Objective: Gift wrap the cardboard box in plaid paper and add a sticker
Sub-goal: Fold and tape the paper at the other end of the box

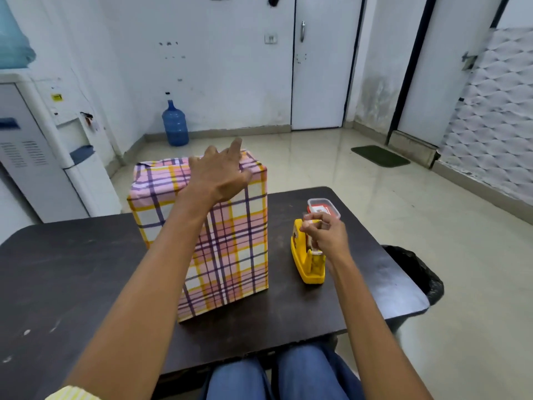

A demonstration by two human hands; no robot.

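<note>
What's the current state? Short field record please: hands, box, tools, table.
package: plaid-wrapped box, upright on dark table
left: left hand rests on the box top, fingers extended
right: right hand pinches at the top of the yellow tape dispenser; tape strip itself unclear
tool: dispenser stands right of the box, apart from it
extra: small clear container just behind the dispenser
sticker: none seen on visible faces
floor: black-lined bin by the table's right edge
</note>
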